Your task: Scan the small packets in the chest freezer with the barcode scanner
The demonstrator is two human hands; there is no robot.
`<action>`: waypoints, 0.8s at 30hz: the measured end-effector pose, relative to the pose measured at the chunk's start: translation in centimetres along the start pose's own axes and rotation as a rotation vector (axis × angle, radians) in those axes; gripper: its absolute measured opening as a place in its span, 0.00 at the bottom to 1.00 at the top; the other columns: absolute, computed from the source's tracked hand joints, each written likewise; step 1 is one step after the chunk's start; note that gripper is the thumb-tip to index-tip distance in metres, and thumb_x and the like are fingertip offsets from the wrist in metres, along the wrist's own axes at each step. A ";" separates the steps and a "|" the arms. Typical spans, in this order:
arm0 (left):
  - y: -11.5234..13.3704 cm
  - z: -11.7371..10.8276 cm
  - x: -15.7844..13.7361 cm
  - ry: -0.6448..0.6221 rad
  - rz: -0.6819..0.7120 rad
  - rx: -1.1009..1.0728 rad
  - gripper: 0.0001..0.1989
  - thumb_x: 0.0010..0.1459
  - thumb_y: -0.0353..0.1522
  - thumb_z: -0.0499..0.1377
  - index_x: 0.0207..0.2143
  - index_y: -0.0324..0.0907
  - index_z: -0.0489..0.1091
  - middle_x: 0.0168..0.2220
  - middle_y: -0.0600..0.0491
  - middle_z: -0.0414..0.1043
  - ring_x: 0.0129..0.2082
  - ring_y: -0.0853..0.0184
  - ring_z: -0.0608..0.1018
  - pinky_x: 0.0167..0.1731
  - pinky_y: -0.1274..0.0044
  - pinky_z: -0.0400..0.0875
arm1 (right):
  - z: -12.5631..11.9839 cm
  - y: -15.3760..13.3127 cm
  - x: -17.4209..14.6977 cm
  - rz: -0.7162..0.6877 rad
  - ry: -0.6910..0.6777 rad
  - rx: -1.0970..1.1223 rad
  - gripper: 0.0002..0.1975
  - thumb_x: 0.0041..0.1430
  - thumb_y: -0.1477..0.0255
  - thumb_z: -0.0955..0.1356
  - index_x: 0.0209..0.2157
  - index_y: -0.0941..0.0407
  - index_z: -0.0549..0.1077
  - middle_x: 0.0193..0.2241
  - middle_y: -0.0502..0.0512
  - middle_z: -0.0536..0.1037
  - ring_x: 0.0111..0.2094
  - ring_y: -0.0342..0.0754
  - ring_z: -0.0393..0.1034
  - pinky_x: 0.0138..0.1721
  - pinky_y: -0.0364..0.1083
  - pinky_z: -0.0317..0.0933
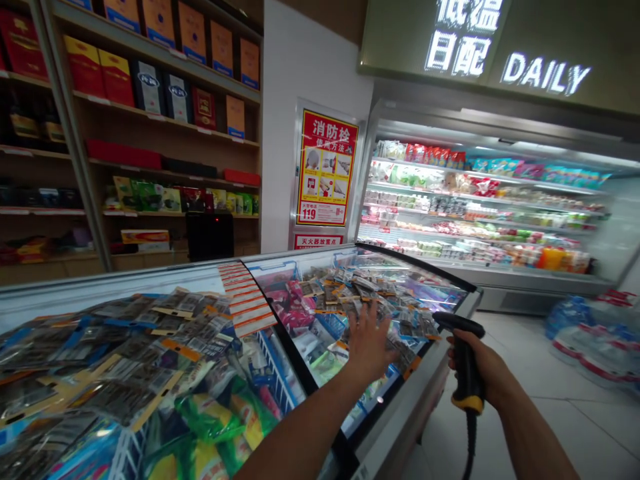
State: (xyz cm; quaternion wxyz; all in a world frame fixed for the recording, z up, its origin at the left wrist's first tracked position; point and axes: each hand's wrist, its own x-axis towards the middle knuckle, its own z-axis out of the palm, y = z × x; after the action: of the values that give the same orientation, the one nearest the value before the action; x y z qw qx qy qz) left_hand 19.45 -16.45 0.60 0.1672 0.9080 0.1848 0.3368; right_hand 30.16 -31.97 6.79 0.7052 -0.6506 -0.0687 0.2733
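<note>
My left hand (369, 339) reaches over the right part of the chest freezer, its fingers spread above a heap of small flat packets (357, 287). Whether the fingertips touch the packets I cannot tell. In my right hand (484, 367) is a black barcode scanner (466, 363) with a yellow base, held upright beyond the freezer's right edge. Its cable hangs down from the handle. More flat packets (135, 347) with orange and blue edges are heaped on the glass at left, above green and yellow bags (215, 417).
Shelves of boxes (150, 87) stand at the back left, beside a red fire-hydrant notice (327, 167). A lit open refrigerator (475, 207) lines the back right. Wrapped bottle packs (600, 340) sit on the tiled floor at right. A striped label strip (246, 298) lies across the freezer glass.
</note>
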 end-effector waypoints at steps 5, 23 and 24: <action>0.5 2.3 1.5 -0.388 0.185 0.233 0.29 0.47 0.53 0.47 0.46 0.47 0.65 0.56 0.46 0.54 0.57 0.50 0.50 0.50 0.51 0.32 | -1.0 -0.5 -0.2 -0.015 0.044 -0.033 0.08 0.48 0.69 0.66 0.28 0.59 0.66 0.12 0.47 0.68 0.12 0.41 0.62 0.12 0.39 0.56; -14.5 -10.0 2.1 0.224 -0.772 0.122 0.27 0.51 0.44 0.50 0.49 0.36 0.57 0.43 0.39 0.67 0.45 0.53 0.69 0.41 0.65 0.61 | 9.4 -0.2 -2.8 -0.087 -0.303 -0.056 0.08 0.47 0.67 0.66 0.24 0.58 0.66 0.12 0.49 0.69 0.12 0.41 0.63 0.11 0.39 0.56; -14.9 -10.0 2.5 0.186 -0.831 0.060 0.28 0.49 0.44 0.52 0.48 0.36 0.58 0.42 0.39 0.69 0.44 0.53 0.70 0.41 0.64 0.61 | 10.5 -0.1 -3.0 -0.088 -0.323 -0.061 0.08 0.48 0.68 0.65 0.24 0.58 0.66 0.12 0.49 0.69 0.12 0.41 0.63 0.11 0.39 0.55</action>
State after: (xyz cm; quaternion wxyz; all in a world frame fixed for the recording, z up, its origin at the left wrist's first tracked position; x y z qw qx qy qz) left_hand 11.15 -0.45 2.75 0.2449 0.7265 0.5589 0.3160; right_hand 22.90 -24.16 9.23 0.6760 -0.6158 -0.2179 0.3411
